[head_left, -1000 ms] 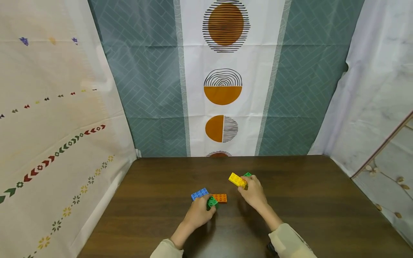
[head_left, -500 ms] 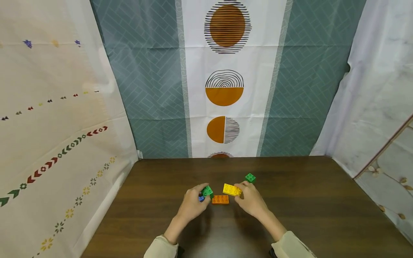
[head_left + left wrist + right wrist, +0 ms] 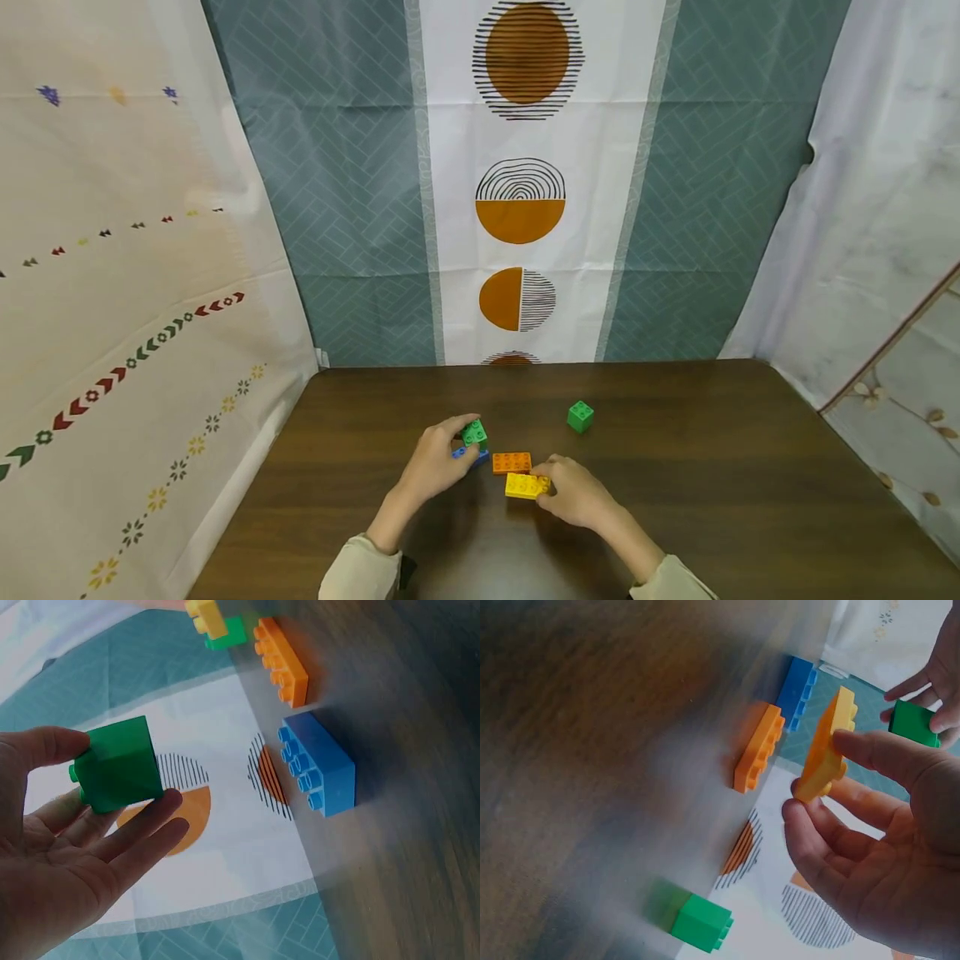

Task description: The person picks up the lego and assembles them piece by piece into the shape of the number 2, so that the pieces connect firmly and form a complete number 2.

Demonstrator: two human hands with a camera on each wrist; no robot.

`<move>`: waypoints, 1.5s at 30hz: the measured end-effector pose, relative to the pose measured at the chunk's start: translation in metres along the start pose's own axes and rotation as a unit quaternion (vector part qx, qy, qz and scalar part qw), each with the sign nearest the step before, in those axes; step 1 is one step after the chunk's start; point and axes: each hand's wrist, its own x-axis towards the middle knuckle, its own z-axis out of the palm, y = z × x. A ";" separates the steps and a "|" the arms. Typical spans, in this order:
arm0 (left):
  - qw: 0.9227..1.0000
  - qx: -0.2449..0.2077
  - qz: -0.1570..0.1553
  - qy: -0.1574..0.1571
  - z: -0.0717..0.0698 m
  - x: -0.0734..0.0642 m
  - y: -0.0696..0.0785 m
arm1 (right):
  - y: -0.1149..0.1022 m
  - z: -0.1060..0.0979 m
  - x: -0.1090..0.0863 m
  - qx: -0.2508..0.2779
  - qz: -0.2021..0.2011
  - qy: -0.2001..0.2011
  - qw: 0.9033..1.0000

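My left hand (image 3: 435, 460) pinches a square green building brick (image 3: 474, 433) between thumb and fingers. That brick is held in the air over the blue brick (image 3: 326, 769), which lies on the table, partly hidden in the head view. Thumb and fingertips of my right hand (image 3: 576, 493) grip a yellow brick (image 3: 523, 486) by its right end. In the right wrist view the yellow brick is tilted and off the table. Just beyond it the orange brick (image 3: 512, 462) lies flat, right of the blue one. A second green brick (image 3: 580, 417) stands farther back, beyond the right hand.
A dark brown wooden table (image 3: 675, 450) lies under everything. Its far edge meets a patterned green and white curtain (image 3: 517, 250). Light cloths hang along the left and right sides.
My left hand with the green brick has moved back and left, over the blue brick. My right hand has brought the yellow brick from beside the far green brick to the front of the orange one.
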 end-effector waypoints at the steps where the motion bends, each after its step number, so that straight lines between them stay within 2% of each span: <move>1: 1.000 0.003 -0.003 -0.006 0.001 0.000 0.001 | 0.000 0.000 -0.001 0.005 -0.001 -0.009 1.000; 4: 0.999 0.006 -0.010 -0.030 0.004 -0.002 0.003 | 0.002 0.002 -0.002 0.019 -0.006 -0.034 0.999; 8: 0.998 0.009 0.003 -0.067 0.011 -0.004 0.002 | 0.003 0.007 -0.004 0.024 -0.013 -0.050 0.998; 11: 0.995 -0.004 0.016 -0.096 0.016 -0.005 0.000 | 0.004 0.009 -0.006 0.024 -0.014 -0.054 0.998; 16: 0.990 -0.031 0.010 -0.138 0.021 -0.007 -0.003 | 0.005 0.012 -0.005 0.017 -0.023 -0.061 0.998; 24: 0.984 -0.049 0.000 -0.169 0.030 -0.012 -0.008 | 0.010 0.019 -0.001 -0.006 -0.034 -0.069 0.997; 33: 0.980 -0.065 -0.014 -0.187 0.037 -0.018 -0.013 | 0.013 0.023 -0.003 -0.015 -0.037 -0.062 0.997; 45: 0.976 -0.037 -0.003 -0.213 0.044 -0.024 -0.013 | 0.019 0.026 -0.002 0.039 -0.027 -0.058 0.997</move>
